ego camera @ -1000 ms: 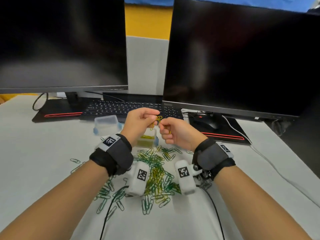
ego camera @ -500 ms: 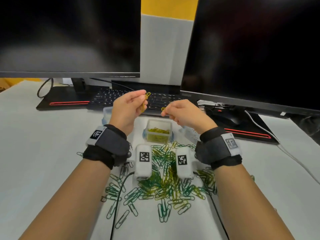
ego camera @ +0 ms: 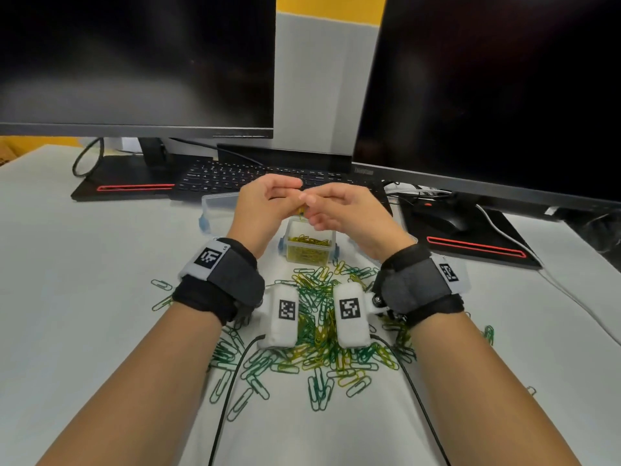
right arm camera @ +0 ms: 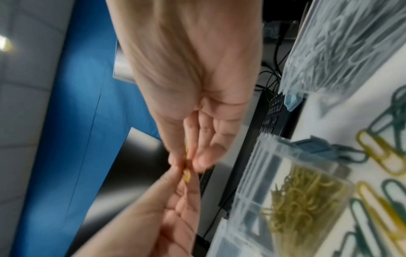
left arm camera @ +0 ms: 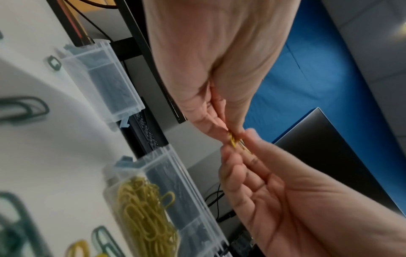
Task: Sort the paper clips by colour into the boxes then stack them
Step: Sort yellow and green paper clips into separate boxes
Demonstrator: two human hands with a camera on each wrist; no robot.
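The left hand (ego camera: 265, 210) and right hand (ego camera: 339, 211) meet above the yellow-filled box (ego camera: 309, 247) near the surface's far edge, both pinching yellow clips (left arm camera: 234, 141). Better to pull them apart gently, directly over the box.

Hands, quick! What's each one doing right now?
Left hand: pinching yellow paper clips.
Right hand: pinching the same yellow paper clips, above the box.
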